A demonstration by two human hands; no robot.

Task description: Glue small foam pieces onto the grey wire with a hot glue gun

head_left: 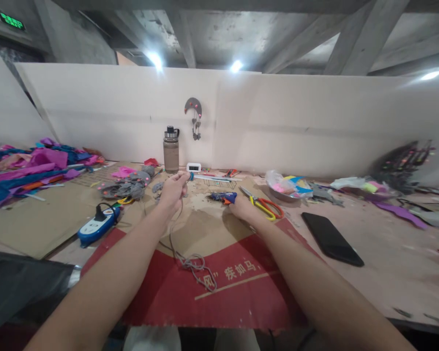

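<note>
My left hand [173, 191] is raised a little over the cardboard sheet [212, 287], its fingers pinched on a small blue piece [191, 176] tied to a grey string [190, 261] that trails down and coils on the cardboard. Farther right, my right hand [241, 207] rests on the cardboard with its fingers closed around a blue glue gun [224, 197]. The gun lies low, nozzle pointing left toward the left hand.
Orange-handled scissors [265, 204] lie right of my right hand, a black phone [331, 239] farther right. A blue-white power strip [97, 225] sits left. A water bottle [171, 149], a small clock [193, 167], grey felt pieces [128, 187] and colourful felt piles [29, 168] line the back.
</note>
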